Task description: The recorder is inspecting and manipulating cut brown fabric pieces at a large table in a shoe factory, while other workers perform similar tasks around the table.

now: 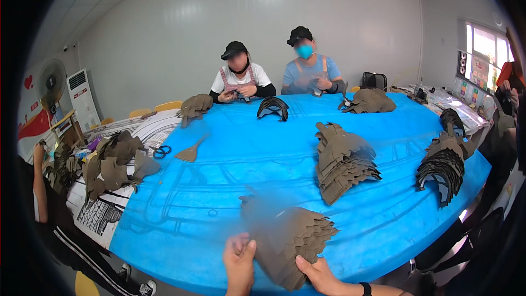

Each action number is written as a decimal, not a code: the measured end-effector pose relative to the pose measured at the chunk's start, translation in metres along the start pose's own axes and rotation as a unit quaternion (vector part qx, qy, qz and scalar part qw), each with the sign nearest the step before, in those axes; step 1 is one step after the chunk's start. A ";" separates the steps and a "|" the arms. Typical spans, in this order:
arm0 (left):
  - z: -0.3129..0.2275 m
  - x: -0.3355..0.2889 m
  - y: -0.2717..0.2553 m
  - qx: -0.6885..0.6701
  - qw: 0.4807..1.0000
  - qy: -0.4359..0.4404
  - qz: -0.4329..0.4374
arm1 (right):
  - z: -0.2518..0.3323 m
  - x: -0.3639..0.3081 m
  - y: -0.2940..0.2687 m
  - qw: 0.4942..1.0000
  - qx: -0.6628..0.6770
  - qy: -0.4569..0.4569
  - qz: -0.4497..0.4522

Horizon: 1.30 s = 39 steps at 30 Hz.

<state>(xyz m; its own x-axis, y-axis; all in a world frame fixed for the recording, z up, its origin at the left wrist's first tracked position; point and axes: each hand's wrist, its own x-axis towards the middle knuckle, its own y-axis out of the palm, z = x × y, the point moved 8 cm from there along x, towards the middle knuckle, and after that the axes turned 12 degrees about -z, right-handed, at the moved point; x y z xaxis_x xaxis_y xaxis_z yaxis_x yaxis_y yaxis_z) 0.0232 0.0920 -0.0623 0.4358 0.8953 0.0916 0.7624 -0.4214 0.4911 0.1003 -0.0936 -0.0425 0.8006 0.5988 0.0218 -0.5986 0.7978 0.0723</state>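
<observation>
A thick stack of olive-brown cut pieces (296, 241), like fabric or thin foam with notched edges, lies at the near edge of the blue-covered table. My right hand (318, 275) grips its lower right side, thumb on top and fingers hidden beneath. At the left edge of the stack is my left hand (239, 257), its fingers curled and thumb against the pieces. A hazy smear blurs the upper left of the stack, so I cannot make out the edges there.
The blue table cover (181, 208) bears another brown stack (345, 161), nested curved pieces (441, 175), a loose piece (190, 152) and black scissors (161, 152). More brown pieces (112, 170) pile up at left. Two people (238, 77) work across the table; others stand at both sides.
</observation>
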 end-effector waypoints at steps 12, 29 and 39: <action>-0.049 -0.039 0.047 0.203 0.969 -0.017 0.136 | -0.030 -0.005 -0.017 0.991 0.053 -0.104 -0.061; -0.056 -0.044 0.054 0.349 0.878 0.254 0.208 | 0.006 0.006 -0.007 0.936 0.285 0.194 0.071; -0.057 -0.050 0.054 0.347 0.860 0.308 0.212 | -0.001 0.019 -0.022 0.915 0.299 0.259 0.075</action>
<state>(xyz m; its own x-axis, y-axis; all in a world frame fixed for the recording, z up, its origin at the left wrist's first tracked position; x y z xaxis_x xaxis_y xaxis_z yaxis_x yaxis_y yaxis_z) 0.0156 0.0330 0.0091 0.5719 0.4570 0.6812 0.7927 -0.5215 -0.3157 0.1281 -0.0997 -0.0450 0.4970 0.7759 -0.3885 -0.4554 0.6143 0.6443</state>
